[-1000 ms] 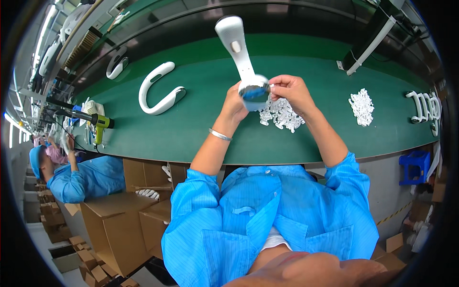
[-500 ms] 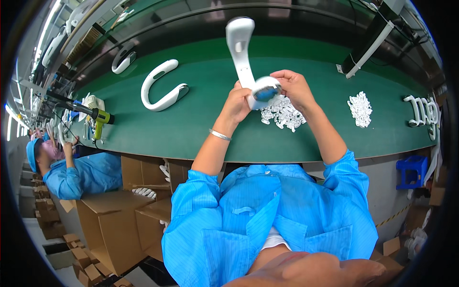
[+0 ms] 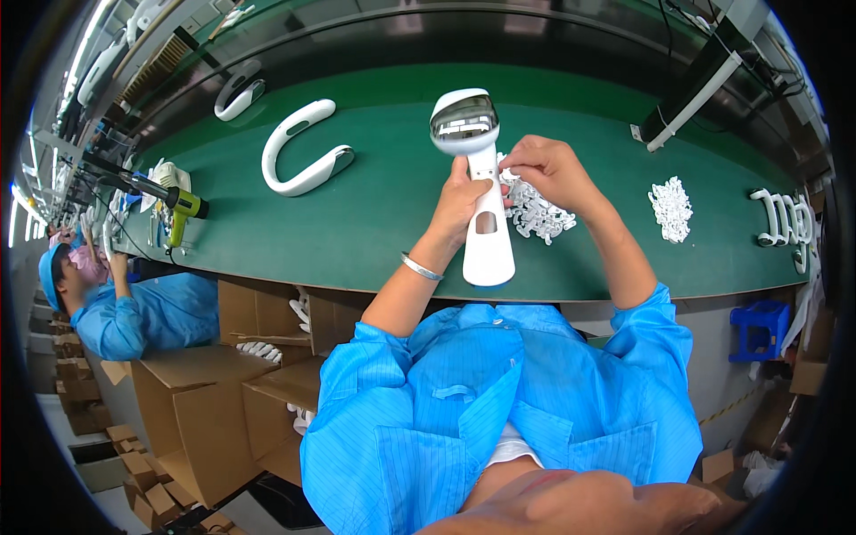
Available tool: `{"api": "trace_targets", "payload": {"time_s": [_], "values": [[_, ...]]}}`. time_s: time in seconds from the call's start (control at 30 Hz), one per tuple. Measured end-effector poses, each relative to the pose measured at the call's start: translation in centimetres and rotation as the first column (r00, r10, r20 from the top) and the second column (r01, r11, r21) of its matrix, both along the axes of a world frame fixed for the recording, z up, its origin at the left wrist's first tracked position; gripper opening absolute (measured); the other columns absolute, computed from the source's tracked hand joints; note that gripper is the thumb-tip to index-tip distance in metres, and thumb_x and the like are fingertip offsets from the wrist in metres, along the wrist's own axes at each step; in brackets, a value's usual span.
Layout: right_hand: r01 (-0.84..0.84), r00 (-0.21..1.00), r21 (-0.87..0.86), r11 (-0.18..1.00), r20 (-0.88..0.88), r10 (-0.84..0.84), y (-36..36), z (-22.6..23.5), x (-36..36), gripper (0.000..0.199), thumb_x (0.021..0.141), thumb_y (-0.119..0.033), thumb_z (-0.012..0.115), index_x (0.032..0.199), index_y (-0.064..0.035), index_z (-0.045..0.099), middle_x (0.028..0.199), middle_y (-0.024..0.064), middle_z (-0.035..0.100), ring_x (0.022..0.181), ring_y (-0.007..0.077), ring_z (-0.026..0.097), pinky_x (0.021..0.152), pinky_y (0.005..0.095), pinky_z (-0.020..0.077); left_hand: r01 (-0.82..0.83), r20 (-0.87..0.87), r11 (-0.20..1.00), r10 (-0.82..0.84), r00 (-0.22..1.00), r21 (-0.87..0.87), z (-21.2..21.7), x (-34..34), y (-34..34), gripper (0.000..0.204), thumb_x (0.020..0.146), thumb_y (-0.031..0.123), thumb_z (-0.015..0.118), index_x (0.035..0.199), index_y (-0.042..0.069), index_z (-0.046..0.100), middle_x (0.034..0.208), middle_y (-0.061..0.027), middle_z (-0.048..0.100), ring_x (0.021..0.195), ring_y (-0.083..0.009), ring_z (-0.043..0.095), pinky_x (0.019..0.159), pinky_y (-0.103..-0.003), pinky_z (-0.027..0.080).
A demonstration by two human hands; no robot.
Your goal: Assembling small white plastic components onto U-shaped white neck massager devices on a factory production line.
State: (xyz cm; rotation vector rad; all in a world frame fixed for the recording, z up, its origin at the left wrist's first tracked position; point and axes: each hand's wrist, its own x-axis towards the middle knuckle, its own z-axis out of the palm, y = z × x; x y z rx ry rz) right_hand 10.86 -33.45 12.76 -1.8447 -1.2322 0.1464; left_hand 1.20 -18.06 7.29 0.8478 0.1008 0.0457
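A white U-shaped neck device (image 3: 488,254) with a dark glossy end stands nearly edge-on above the bench. My left hand (image 3: 459,205) is wrapped round its middle, the thumb lying across the white shell. Close beside the device, at its right, my right hand (image 3: 553,174) has its thumb and fingertips pinched together; whatever they hold is too small to make out. Under and behind that hand lies a heap of small white plastic parts (image 3: 544,217), partly covered by the device and fingers. Another U-shaped neck device (image 3: 276,169) rests on the bench to the left.
The green bench (image 3: 383,241) carries a second pile of small white parts (image 3: 670,209) and several white curved pieces (image 3: 783,218) at right. A green heat gun (image 3: 185,209) lies left. A co-worker (image 3: 134,312) sits beyond cardboard boxes (image 3: 209,419). A blue stool (image 3: 758,330) stands right.
The neck device has been turned over in my left hand: its glossy end now points away and its white end toward me. My right hand has shifted slightly lower, fingers pinched closer together.
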Motion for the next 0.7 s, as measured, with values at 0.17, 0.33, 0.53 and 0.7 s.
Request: {"api": "trace_targets", "payload": {"time_s": [0.17,0.33,0.53,0.7], "values": [[0.036,0.983,-0.145,0.989,0.183,-0.009,1.2,0.9,-1.5,0.023,0.077,0.000,0.059,0.100,0.0002,0.058,0.077,0.0146,0.062,0.070,0.0293,0.064,0.062,0.0378,0.0509,-0.012,-0.014,1.000,0.012,1.000,0.001,0.7,-0.1,-1.1,0.052,0.079,-0.008,0.045,0.127,0.007,0.029,0.107,-0.0141,0.050,0.082,-0.0217,0.061,0.067,-0.036,0.060],[0.055,0.987,-0.227,0.972,-0.134,-0.087,1.4,0.6,-2.4,0.025,0.078,-0.004,0.063,0.102,0.0012,0.058,0.081,0.0134,0.065,0.066,0.0223,0.065,0.052,0.0310,0.0520,-0.001,0.045,0.999,0.003,0.999,-0.045,0.1,-0.3,-2.2,0.053,0.078,-0.007,0.042,0.127,0.005,0.027,0.109,-0.0140,0.050,0.082,-0.0200,0.059,0.065,-0.032,0.055],[0.109,0.979,0.099,0.989,-0.181,-0.090,-0.2,-3.3,-1.9,0.013,0.077,0.000,0.062,0.089,-0.0042,0.065,0.084,0.0059,0.063,0.077,0.0181,0.062,0.068,0.0300,0.0514,-0.047,0.078,0.998,0.050,0.996,-0.041,-0.2,-0.2,-2.5,0.055,0.077,-0.007,0.042,0.129,0.005,0.028,0.110,-0.0135,0.049,0.082,-0.0190,0.059,0.066,-0.030,0.054],[0.179,0.944,0.130,0.975,-0.301,-0.133,0.4,-2.6,-3.1,0.012,0.077,0.003,0.060,0.088,-0.0017,0.063,0.086,0.0055,0.060,0.078,0.0165,0.061,0.073,0.0290,0.0510,-0.042,0.157,0.997,0.051,0.986,-0.061,-0.5,-0.3,-2.7,0.052,0.084,0.000,0.044,0.132,0.003,0.026,0.113,-0.0148,0.050,0.092,-0.0221,0.058,0.076,-0.034,0.052]]}}
